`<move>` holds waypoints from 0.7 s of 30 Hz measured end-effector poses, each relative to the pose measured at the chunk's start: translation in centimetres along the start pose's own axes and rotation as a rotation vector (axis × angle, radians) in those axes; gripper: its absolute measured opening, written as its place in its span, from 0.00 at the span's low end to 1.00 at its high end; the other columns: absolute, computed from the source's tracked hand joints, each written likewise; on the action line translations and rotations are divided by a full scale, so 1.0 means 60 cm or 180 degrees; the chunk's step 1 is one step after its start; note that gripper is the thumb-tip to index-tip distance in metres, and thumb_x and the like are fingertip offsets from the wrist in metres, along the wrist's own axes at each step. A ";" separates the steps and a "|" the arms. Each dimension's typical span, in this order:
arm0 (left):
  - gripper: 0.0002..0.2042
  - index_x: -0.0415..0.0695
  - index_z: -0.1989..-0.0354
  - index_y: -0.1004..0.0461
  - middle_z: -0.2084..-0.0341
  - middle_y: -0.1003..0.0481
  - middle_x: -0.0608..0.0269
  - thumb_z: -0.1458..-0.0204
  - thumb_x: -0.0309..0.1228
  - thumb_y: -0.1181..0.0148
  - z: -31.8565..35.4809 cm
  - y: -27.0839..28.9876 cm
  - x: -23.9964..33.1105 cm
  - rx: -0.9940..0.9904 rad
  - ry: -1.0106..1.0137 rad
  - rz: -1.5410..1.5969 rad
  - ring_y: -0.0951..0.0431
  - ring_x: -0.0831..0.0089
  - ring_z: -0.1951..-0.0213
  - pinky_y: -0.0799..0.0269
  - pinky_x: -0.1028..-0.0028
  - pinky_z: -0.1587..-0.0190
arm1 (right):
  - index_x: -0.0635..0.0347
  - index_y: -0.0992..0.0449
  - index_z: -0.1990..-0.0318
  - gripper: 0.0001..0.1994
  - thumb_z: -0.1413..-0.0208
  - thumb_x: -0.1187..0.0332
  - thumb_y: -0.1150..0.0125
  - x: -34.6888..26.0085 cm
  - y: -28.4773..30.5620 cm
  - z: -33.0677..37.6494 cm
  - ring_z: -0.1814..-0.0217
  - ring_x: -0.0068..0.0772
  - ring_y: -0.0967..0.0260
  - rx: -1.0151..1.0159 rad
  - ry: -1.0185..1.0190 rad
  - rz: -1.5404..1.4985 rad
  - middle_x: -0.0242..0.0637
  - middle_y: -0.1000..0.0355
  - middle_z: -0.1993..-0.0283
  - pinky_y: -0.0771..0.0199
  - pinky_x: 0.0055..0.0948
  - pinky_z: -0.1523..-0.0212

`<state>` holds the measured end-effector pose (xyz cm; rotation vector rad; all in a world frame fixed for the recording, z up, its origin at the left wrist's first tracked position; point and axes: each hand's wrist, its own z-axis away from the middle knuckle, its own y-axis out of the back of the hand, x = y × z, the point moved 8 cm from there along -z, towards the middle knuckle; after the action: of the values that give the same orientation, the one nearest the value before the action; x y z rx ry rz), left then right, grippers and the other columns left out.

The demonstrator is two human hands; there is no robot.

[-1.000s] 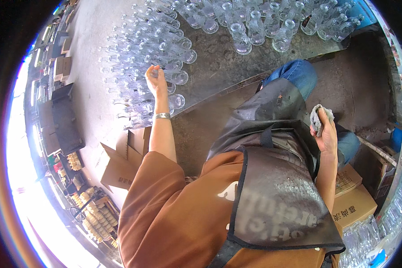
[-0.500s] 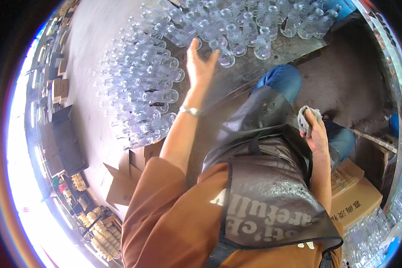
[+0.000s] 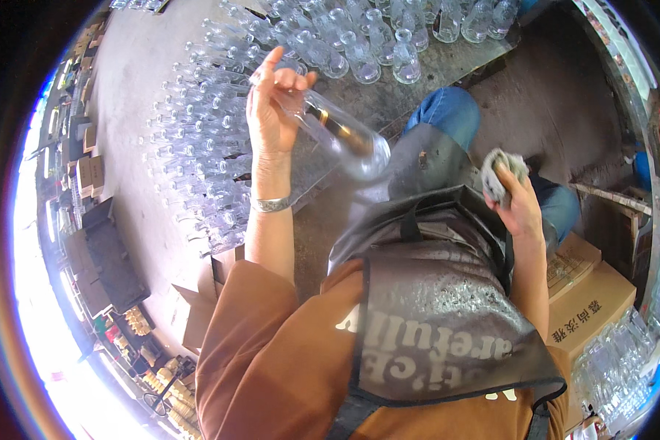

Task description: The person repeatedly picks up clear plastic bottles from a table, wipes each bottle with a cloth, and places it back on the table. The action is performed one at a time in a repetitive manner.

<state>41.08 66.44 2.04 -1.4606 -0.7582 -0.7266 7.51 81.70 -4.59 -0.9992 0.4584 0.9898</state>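
My left hand [image 3: 275,110] is closed round the neck of a clear glass bottle [image 3: 345,139]. The bottle is tilted, its base down and to the right above my knee, with a dark and gold label on its side. A bunched grey cloth [image 3: 500,172] sits in my right hand [image 3: 519,205], gripped between thumb and fingers beside my right thigh; cloth and bottle are apart. Beyond my left hand, many clear glass bottles [image 3: 364,62] stand close together.
The standing bottles [image 3: 205,132] spread over the left side too. A cardboard box [image 3: 590,304] lies at the right, with more glass bottles [image 3: 616,356] below it. At the left are an open cardboard box [image 3: 198,301] and a dark open case [image 3: 110,253].
My left hand has taken a bottle from the near edge of the group and drawn it back to the left. My right hand still holds the cloth, nearly in place.
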 end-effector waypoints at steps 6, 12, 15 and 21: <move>0.20 0.35 0.48 0.39 0.77 0.33 0.65 0.42 0.38 0.52 0.090 -0.130 -0.121 -0.0482 0.1284 0.0975 0.28 0.70 0.73 0.30 0.59 0.54 | 0.60 0.25 0.59 0.11 0.45 0.63 0.43 -0.014 -0.124 -0.030 0.73 0.16 0.34 -0.0503 0.0066 0.0741 0.27 0.29 0.70 0.36 0.16 0.76; 0.23 0.33 0.46 0.41 0.75 0.35 0.66 0.42 0.40 0.52 0.112 -0.166 -0.157 -0.0757 0.1432 0.0209 0.29 0.70 0.70 0.31 0.66 0.51 | 0.63 0.24 0.66 0.14 0.53 0.61 0.35 -0.054 -0.204 -0.012 0.72 0.18 0.34 -0.0668 0.1073 0.2165 0.29 0.27 0.72 0.33 0.23 0.69; 0.23 0.34 0.46 0.41 0.75 0.34 0.66 0.42 0.40 0.52 0.113 -0.169 -0.164 -0.0761 0.1510 0.0149 0.28 0.70 0.70 0.32 0.65 0.50 | 0.63 0.24 0.66 0.14 0.54 0.61 0.35 -0.057 -0.193 -0.015 0.72 0.18 0.34 -0.0697 0.0940 0.2822 0.30 0.28 0.73 0.32 0.25 0.68; 0.22 0.34 0.48 0.40 0.76 0.33 0.66 0.41 0.41 0.53 0.117 -0.175 -0.175 -0.0757 0.1573 0.0172 0.28 0.71 0.70 0.31 0.65 0.51 | 0.65 0.25 0.66 0.15 0.53 0.61 0.35 -0.023 -0.169 -0.015 0.71 0.19 0.33 -0.0606 0.0075 0.1838 0.27 0.27 0.72 0.31 0.25 0.67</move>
<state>26.39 73.24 -0.58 -1.4215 -0.2577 -1.1105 15.59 78.45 0.83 -1.0724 0.7036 1.5616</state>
